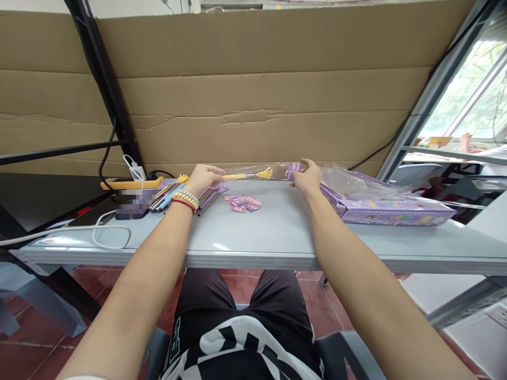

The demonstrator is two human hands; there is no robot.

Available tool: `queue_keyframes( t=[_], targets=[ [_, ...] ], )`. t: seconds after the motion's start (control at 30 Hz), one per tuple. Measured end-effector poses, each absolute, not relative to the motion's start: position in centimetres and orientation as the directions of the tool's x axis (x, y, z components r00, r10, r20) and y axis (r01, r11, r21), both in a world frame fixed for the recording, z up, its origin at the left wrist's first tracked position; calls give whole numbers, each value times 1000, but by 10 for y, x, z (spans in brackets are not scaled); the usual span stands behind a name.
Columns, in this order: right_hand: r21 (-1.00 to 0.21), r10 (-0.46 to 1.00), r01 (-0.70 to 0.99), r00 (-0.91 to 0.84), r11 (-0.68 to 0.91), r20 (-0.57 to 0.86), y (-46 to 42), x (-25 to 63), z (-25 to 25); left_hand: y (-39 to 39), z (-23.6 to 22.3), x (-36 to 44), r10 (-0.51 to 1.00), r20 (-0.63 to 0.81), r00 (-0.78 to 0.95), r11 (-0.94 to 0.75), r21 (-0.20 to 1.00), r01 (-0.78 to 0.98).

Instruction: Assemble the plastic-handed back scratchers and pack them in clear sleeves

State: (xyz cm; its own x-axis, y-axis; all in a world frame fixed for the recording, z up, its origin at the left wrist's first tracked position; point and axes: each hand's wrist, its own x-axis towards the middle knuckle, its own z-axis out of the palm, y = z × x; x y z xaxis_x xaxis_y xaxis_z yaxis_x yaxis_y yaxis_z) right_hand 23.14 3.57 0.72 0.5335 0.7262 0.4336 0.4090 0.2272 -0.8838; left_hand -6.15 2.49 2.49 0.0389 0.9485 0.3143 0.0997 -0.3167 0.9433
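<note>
A long clear plastic bag is stretched level between my hands above the table's back part. Inside it lies a stick with a small yellow hand-shaped end, which looks like a back scratcher. My left hand pinches the bag's left end around the stick. At the other end, my right hand grips the bag by a small purple card. Several purple and pink cards lie loose on the table between my arms. Beside my left hand are more sticks with purple fork-like or hand-shaped ends.
On the right stands an open purple printed box with clear plastic bags on it. A phone, a white charger and cables lie at left. Cardboard walls off the table's back.
</note>
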Motion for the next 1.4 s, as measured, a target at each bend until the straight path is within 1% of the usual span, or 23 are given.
queue_keyframes(
  t=[0.13, 0.23, 0.37, 0.5, 0.7, 0.9, 1.03, 1.13, 1.23, 1.4],
  targets=[
    [-875, 770, 433, 476, 215, 425, 37, 231, 6, 27, 24, -62, 941, 337, 17, -338, 939, 64],
    [-861, 764, 484, 492, 157, 417, 39, 234, 5, 28, 25, -61, 931, 366, -13, -365, 930, 32],
    [-820, 732, 565, 518, 95, 442, 41, 236, 5, 27, 27, -60, 924, 381, -22, -380, 925, 15],
    [-804, 724, 590, 525, 70, 448, 38, 236, 7, 26, 27, -60, 928, 373, -12, -372, 928, 16],
    [-859, 735, 496, 535, 125, 416, 40, 237, 5, 30, 24, -61, 926, 378, -3, -378, 926, -5],
    [-901, 764, 354, 499, 251, 409, 43, 236, 3, 35, 21, -62, 925, 379, 6, -378, 925, -35],
    [-889, 772, 288, 444, 357, 454, 39, 232, 5, 34, 22, -62, 933, 360, -11, -360, 932, -41],
    [-867, 758, 271, 422, 418, 497, 37, 230, 5, 32, 24, -61, 939, 345, -2, -344, 937, -53],
    [-853, 760, 327, 398, 406, 514, 38, 231, 4, 30, 25, -61, 941, 340, 2, -339, 939, -64],
    [-788, 720, 529, 408, 314, 561, 42, 233, 1, 29, 25, -61, 942, 335, 5, -334, 940, -66]
  ],
)
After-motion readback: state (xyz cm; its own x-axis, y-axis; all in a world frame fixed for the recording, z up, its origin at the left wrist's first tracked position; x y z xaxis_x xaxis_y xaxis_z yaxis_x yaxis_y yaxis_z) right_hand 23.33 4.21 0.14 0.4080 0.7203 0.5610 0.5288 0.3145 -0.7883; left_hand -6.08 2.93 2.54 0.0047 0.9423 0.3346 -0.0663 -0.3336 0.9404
